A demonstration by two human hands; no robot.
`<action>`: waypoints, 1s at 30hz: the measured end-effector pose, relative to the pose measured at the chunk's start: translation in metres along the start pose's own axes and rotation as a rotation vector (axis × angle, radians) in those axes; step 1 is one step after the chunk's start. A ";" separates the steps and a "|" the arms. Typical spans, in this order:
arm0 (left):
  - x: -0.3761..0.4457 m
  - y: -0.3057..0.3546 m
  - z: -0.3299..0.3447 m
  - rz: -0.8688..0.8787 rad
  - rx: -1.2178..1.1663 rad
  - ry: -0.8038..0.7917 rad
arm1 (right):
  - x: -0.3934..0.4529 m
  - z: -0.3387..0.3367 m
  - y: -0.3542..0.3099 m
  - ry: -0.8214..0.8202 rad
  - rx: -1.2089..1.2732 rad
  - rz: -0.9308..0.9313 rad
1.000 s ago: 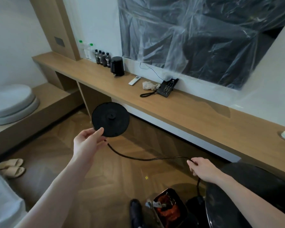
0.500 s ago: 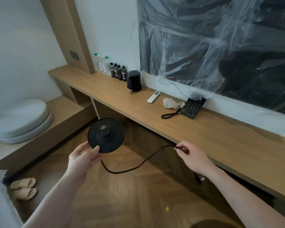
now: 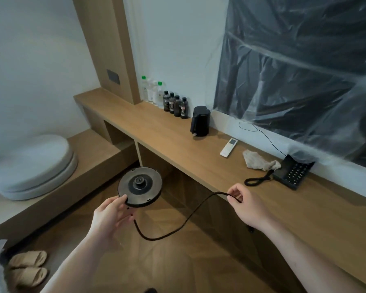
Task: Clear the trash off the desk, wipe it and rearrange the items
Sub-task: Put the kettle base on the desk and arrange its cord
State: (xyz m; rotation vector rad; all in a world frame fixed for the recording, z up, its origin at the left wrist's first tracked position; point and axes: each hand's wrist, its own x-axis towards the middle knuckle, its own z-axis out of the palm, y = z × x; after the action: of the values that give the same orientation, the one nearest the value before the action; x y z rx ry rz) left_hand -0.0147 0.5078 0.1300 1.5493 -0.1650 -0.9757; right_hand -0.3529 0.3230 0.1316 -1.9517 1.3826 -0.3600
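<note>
Step in hand: rearranging. Left hand grips round black kettle base at frame centre, off the long wooden desk. Right hand pinches its black cord. Next, likely: set base beside black kettle, keeping cord slack.

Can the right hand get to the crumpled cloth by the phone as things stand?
Probably not yet. The path is open: bare desk lies between the right hand and the cloth. But that hand is pinching the kettle base's cord, so it would likely have to let go first.
</note>
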 end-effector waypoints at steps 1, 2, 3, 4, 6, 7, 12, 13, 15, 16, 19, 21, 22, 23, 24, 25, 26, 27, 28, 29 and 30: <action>0.019 0.007 -0.005 -0.009 0.030 -0.025 | 0.013 0.007 -0.009 0.012 0.002 0.015; 0.037 0.014 -0.008 -0.026 0.060 -0.045 | 0.023 0.013 -0.018 0.024 0.006 0.036; 0.054 0.020 -0.009 -0.037 0.088 -0.075 | 0.033 0.019 -0.026 0.042 0.012 0.050; 0.070 0.027 -0.009 -0.046 0.118 -0.114 | 0.043 0.024 -0.033 0.062 0.013 0.057; 0.105 0.038 -0.009 -0.079 0.165 -0.151 | 0.061 0.032 -0.041 0.088 0.016 0.088; 0.120 0.043 -0.007 -0.096 0.179 -0.158 | 0.067 0.035 -0.044 0.094 0.022 0.112; 0.189 0.063 0.019 -0.153 0.220 -0.231 | 0.108 0.039 -0.049 0.192 0.014 0.136; 0.202 0.067 0.026 -0.164 0.220 -0.242 | 0.118 0.038 -0.048 0.203 0.014 0.142; 0.232 0.073 0.041 -0.184 0.223 -0.260 | 0.141 0.038 -0.043 0.216 0.019 0.167; 0.246 0.075 0.049 -0.191 0.230 -0.264 | 0.153 0.038 -0.040 0.219 0.026 0.178; 0.285 0.084 0.077 -0.213 0.252 -0.277 | 0.197 0.040 -0.030 0.232 0.041 0.202; 0.313 0.089 0.097 -0.226 0.281 -0.262 | 0.232 0.041 -0.022 0.237 0.072 0.225; 0.327 0.092 0.106 -0.237 0.287 -0.251 | 0.248 0.042 -0.019 0.235 0.089 0.234; 0.341 0.095 0.115 -0.247 0.287 -0.244 | 0.263 0.043 -0.017 0.233 0.101 0.240; 0.356 0.099 0.122 -0.253 0.291 -0.237 | 0.279 0.045 -0.015 0.227 0.108 0.249; 0.371 0.102 0.129 -0.261 0.299 -0.223 | 0.295 0.046 -0.013 0.220 0.114 0.259; 0.386 0.104 0.136 -0.269 0.315 -0.208 | 0.311 0.047 -0.010 0.211 0.118 0.263; 0.399 0.105 0.143 -0.274 0.328 -0.198 | 0.327 0.047 -0.008 0.203 0.122 0.261; 0.413 0.106 0.150 -0.277 0.338 -0.190 | 0.343 0.046 -0.006 0.200 0.122 0.252; 0.426 0.107 0.159 -0.284 0.340 -0.179 | 0.359 0.046 -0.004 0.197 0.118 0.247; 0.435 0.109 0.164 -0.292 0.334 -0.163 | 0.368 0.045 -0.004 0.190 0.113 0.246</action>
State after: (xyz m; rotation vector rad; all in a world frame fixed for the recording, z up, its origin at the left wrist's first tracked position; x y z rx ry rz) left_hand 0.1990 0.0928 0.0317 1.8317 -0.2299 -1.3590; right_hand -0.1802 0.0076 0.0407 -1.6667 1.6658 -0.5038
